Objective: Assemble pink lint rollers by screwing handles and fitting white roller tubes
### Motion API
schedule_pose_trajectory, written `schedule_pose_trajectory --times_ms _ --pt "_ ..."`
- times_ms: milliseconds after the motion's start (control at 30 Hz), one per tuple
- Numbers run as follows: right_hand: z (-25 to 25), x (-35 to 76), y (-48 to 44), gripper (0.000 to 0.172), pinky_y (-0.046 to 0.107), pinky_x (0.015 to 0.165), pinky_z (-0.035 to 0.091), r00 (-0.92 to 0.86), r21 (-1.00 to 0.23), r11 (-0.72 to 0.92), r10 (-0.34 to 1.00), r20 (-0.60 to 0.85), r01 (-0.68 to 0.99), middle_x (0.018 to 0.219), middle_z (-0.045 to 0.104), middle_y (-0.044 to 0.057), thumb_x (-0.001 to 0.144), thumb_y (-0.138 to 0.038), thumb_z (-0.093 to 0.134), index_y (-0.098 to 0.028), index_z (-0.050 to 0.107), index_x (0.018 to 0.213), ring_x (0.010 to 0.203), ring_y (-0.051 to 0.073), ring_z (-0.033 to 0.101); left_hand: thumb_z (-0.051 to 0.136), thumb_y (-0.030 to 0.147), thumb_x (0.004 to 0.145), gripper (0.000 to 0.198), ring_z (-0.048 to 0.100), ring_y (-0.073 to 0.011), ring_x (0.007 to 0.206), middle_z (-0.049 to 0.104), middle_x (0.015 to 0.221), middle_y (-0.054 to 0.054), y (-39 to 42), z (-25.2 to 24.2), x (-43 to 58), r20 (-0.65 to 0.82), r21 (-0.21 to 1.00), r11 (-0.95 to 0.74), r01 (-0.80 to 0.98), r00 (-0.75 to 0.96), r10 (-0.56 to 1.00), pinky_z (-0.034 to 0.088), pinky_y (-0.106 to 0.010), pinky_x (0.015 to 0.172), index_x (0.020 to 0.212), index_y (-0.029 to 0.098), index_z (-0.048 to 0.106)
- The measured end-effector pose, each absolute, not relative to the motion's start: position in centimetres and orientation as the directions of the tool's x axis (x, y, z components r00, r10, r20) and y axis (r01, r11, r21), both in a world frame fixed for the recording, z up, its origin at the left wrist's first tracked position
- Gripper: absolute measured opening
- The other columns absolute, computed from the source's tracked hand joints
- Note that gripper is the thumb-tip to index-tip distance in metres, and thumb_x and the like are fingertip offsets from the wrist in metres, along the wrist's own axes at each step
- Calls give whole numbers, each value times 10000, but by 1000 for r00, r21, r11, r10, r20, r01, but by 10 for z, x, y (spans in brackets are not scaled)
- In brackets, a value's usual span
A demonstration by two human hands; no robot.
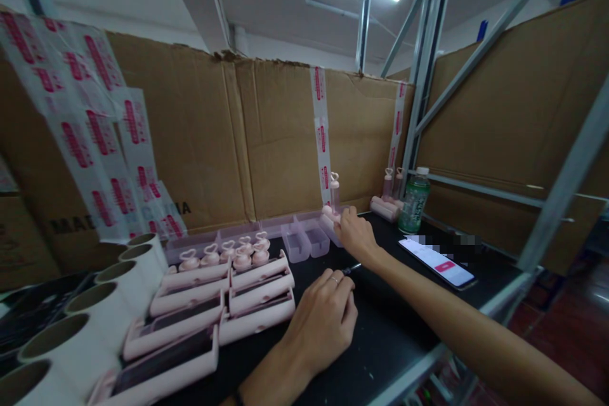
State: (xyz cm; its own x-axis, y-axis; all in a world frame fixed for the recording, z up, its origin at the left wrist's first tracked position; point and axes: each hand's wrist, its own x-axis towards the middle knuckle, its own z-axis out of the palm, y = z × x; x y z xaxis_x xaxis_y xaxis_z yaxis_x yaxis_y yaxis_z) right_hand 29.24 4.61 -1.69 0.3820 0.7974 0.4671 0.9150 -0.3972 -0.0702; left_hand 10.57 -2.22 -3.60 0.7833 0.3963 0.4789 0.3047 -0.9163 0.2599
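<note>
My left hand [324, 317], with a ring on one finger, is closed low over the black tabletop. A thin dark tool with a shiny end [352, 268] sticks out at its fingertips; the rest is hidden. Farther back, my right hand [358, 236] has its fingers bent down at a pale pink cylindrical part [329, 218] by the tray's right end. Whatever lies between those fingers is hidden. Left of my hands, several pink half-open casings [257, 320] with dark insides lie in two columns. Behind them stand several pink heart-topped pieces [242, 259].
A clear purple compartment tray [295, 247] runs along the cardboard wall [280, 139]. White tubes [102, 317] line the left side. At right are a green bottle [414, 203], a lit phone [438, 261], more pink parts [384, 208] and metal frame posts [561, 190].
</note>
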Motion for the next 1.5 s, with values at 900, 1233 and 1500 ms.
schedule_pose_trajectory --times_ms 900,1233,1500 --pt "-31 295 49 285 381 837 598 337 -119 -329 755 562 937 1139 631 92 1038 -345 626 -124 615 1218 983 213 653 474 78 948 161 579 -227 944 619 966 -48 -23 -37 106 490 216 -924 315 784 382 534 -399 860 970 171 603" --pt "-31 304 44 288 392 854 598 367 -166 -338 717 593 927 1181 618 100 1034 -335 630 -129 610 1235 1027 226 643 461 96 970 169 567 -230 997 618 1021 -67 -23 -27 117 476 127 -925 358 796 373 529 -396 913 1029 157 606" --pt "-27 310 42 288 399 861 596 385 -202 -332 714 585 921 1186 616 101 1032 -332 633 -128 610 1235 1038 231 641 495 132 939 313 548 -298 1131 633 1192 -134 -12 -11 143 443 3 -874 486 783 437 490 -484 1020 1231 104 607"
